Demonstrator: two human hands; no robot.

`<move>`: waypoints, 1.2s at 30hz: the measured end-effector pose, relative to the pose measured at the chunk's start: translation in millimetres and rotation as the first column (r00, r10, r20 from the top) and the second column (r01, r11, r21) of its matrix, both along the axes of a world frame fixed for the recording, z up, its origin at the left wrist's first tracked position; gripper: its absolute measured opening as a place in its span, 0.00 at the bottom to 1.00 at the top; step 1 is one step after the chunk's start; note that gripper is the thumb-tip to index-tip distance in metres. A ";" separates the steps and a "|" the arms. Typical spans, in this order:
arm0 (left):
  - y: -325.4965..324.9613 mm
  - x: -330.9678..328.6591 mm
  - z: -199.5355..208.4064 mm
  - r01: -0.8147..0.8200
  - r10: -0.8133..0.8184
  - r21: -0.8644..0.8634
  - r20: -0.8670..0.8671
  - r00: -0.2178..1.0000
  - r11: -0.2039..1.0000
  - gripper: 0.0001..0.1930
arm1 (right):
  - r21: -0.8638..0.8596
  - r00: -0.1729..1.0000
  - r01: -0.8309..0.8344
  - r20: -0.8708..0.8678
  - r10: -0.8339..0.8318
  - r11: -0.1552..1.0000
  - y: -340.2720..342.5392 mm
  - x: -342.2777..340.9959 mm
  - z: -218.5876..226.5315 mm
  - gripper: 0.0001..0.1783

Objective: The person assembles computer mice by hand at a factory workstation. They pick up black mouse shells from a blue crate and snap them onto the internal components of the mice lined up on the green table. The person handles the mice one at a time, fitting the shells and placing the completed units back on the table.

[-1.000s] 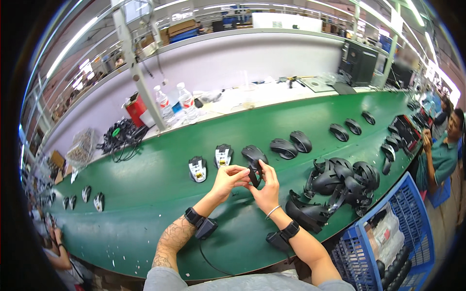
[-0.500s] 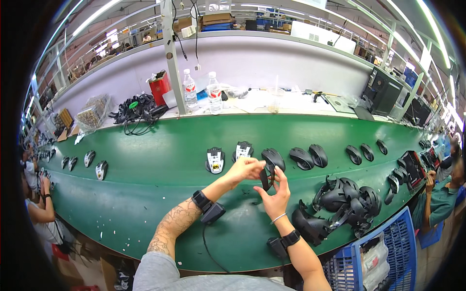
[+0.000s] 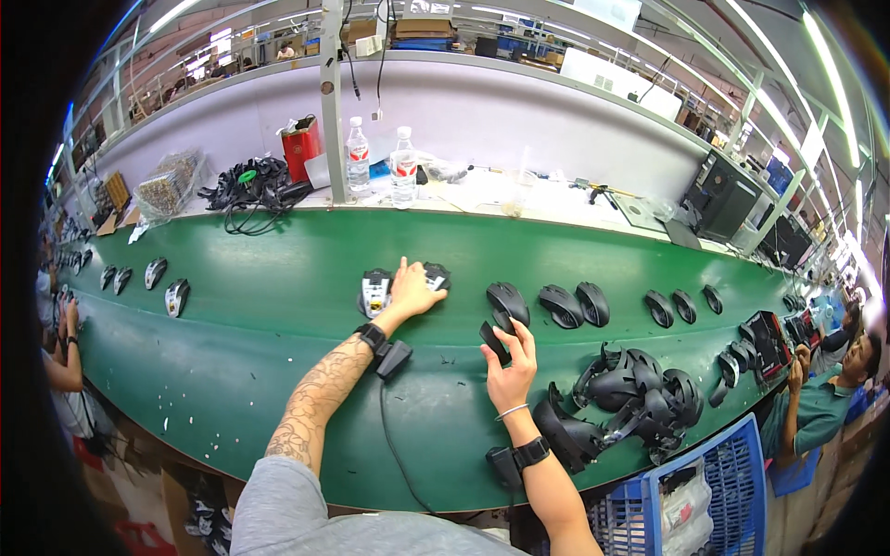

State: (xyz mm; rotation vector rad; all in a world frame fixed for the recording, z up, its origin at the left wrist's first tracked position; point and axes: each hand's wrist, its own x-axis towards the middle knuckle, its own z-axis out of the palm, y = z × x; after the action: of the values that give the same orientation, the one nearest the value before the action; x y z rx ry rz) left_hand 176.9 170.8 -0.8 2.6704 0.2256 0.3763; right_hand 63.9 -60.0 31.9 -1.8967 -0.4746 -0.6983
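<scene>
My left hand [image 3: 413, 292] reaches over a half-built computer mouse [image 3: 437, 276], its fingers apart around the mouse's near end and hiding much of it. Close by on the left lies another opened mouse [image 3: 375, 293], with a white inside and a yellow spot. My right hand [image 3: 512, 371] pinches a curved black mouse cover [image 3: 494, 343] between thumb and fingers, above the green bench. Just beyond that hand sits a black mouse [image 3: 507, 303] with its cover on.
More black mice [image 3: 575, 306] stand in a row to the right. A heap of black shells [image 3: 640, 394] lies near the right front, above a blue crate [image 3: 709, 491]. Two bottles [image 3: 403, 169] stand on the back ledge. Co-workers sit at both ends, one in a green shirt [image 3: 816, 408].
My left hand has left the black cover and moved left and away, onto the half-built mouse. The right hand keeps the cover. The whole view has shifted slightly.
</scene>
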 end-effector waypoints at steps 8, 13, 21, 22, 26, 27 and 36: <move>36.4 -49.2 14.3 -0.303 0.399 -0.422 0.159 0.903 0.854 0.36 | -0.028 0.999 0.038 -0.003 -0.038 0.999 5.9 -1.8 -1.6 0.16; 9.9 -72.7 35.4 -0.110 -0.052 -0.991 -0.106 0.993 -0.080 0.14 | 0.002 0.995 -0.015 -0.098 0.015 1.000 7.4 -5.8 4.5 0.25; -44.1 -98.5 24.9 -0.059 -0.122 -0.994 -0.048 0.991 -0.087 0.17 | -0.061 0.988 -0.150 -0.036 0.148 0.987 10.5 -6.7 5.9 0.38; -45.6 -101.6 21.7 -0.050 -0.157 -0.988 -0.027 0.987 -0.149 0.18 | -0.081 0.987 -0.149 -0.071 0.143 0.986 10.3 -7.4 3.7 0.38; -59.9 -112.7 29.2 -0.033 -0.276 -0.954 0.052 0.960 -0.297 0.22 | -0.024 0.987 -0.087 -0.137 0.083 0.996 13.5 -11.8 -0.2 0.34; -62.6 -114.8 29.9 -0.011 -0.292 -0.946 0.089 0.952 -0.324 0.22 | -0.029 0.989 -0.077 -0.126 0.073 0.997 14.3 -12.1 0.3 0.34; -78.2 -126.6 27.2 0.064 -0.237 -0.984 0.103 0.966 -0.167 0.18 | 0.027 0.977 -0.080 -0.197 0.083 0.996 13.5 -10.4 -1.1 0.32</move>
State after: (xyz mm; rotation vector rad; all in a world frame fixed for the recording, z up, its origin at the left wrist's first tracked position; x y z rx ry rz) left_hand 50.3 92.6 26.4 0.9882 0.1133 -0.1134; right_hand 53.5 -46.4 30.8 -1.8946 -0.4147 -0.4526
